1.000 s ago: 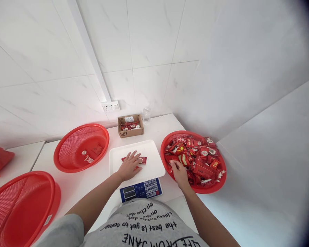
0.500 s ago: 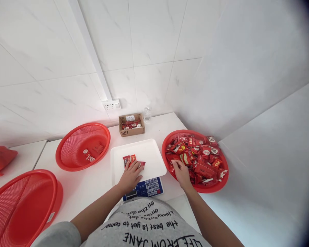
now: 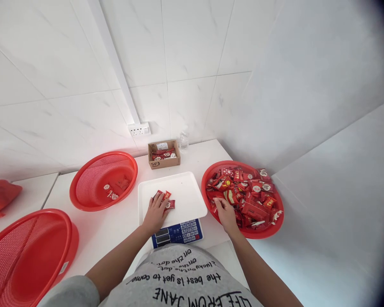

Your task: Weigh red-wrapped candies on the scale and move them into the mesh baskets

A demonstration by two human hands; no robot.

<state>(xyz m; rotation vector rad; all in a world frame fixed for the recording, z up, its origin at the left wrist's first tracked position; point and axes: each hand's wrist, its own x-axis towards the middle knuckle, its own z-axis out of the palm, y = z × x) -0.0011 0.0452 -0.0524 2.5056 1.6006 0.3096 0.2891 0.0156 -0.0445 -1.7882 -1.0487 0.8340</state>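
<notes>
On the white tray of a scale, my left hand lies with its fingers stretched over a few small red snack packets, touching them and partly hiding them. Blue keys and a dark display make up the scale's panel, just below the tray. At the near left side of a red basket heaped with similar red packets, my right hand is closed, thumb and fingers pressed together. Whatever may be between those fingertips is too small to make out.
A cardboard box holding red packets stands by the wall, beside a clear bottle. To the left are a red basket with a few packets inside, a larger red basket and a red bag.
My left hand has shifted slightly left on the tray, and the packets under it have turned and moved a little. My right hand stays at the basket.
</notes>
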